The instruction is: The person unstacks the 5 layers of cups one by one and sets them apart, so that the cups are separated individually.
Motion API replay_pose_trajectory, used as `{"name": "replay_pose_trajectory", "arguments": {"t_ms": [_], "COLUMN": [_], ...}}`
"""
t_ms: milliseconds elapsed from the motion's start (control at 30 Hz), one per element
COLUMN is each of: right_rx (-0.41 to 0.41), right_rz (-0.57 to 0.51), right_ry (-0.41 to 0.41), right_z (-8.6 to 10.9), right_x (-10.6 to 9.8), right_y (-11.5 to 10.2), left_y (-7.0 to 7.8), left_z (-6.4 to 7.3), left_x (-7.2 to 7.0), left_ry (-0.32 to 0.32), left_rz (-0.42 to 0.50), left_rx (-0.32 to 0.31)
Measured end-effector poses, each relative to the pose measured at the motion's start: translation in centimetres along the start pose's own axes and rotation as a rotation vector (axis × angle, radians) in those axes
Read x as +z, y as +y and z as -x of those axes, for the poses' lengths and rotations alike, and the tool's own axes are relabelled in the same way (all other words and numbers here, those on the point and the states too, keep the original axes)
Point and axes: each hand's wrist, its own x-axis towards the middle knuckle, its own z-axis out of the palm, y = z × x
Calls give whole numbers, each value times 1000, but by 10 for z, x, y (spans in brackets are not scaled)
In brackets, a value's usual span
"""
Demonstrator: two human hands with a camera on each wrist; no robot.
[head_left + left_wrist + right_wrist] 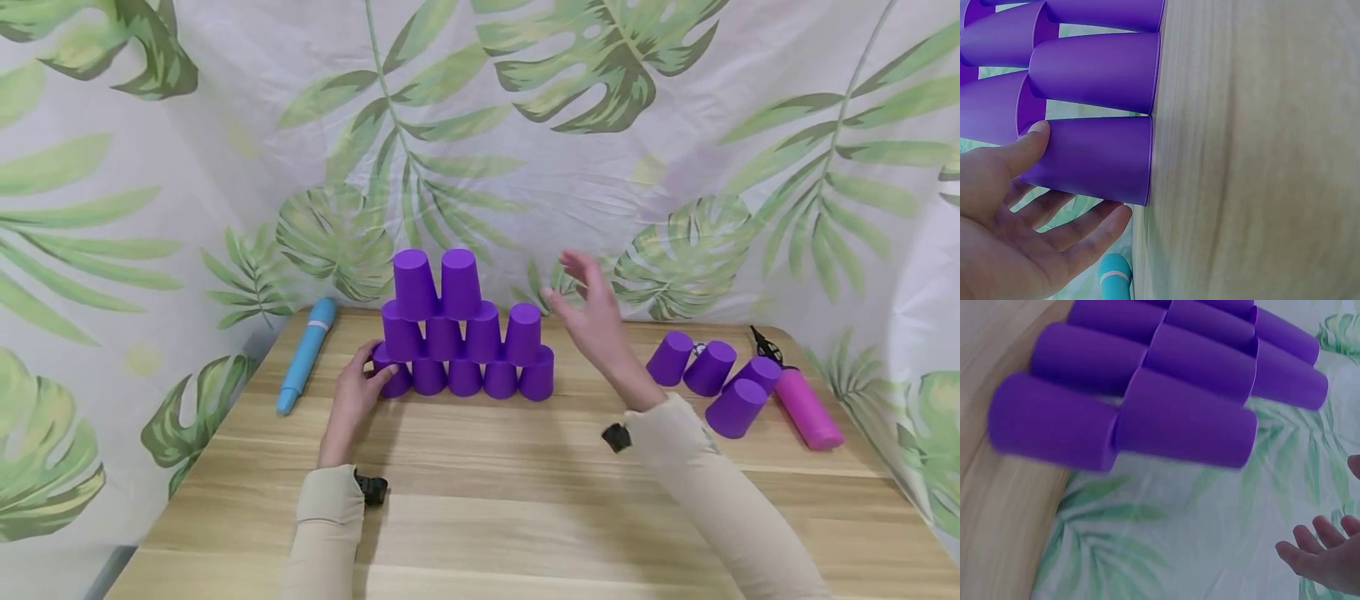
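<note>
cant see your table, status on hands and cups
Left hand grips bottom-left cup. Right hand empty, raised beside stack. Rows upward: five, four, two. Nothing between right hand and stack.

Right grip (1332,561) cropped in its wrist view, one loose cup (762,372) partly hidden

The person wears a long, beige cloth left sleeve (327,521) and a matching right sleeve (723,496), with a small, boxy black left-wrist device (371,490) and a similar black right-wrist device (617,437); both hands are bare.
</note>
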Motion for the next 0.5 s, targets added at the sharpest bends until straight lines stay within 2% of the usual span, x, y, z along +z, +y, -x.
{"name": "replay_pose_trajectory", "arguments": {"t_ms": [233,367,500], "right_rx": [66,115,141], "right_rz": [59,46,28], "right_ry": [-231,-286,-301], "right_z": [-27,-35,-42], "right_x": [47,64,77], "right_y": [-14,-20,-23], "left_y": [0,0,-1], "left_z": [1,1,1], "left_x": [1,1,0], "left_ry": [3,4,8], "left_rz": [0,4,2], "left_rx": [-2,-1,-1]}}
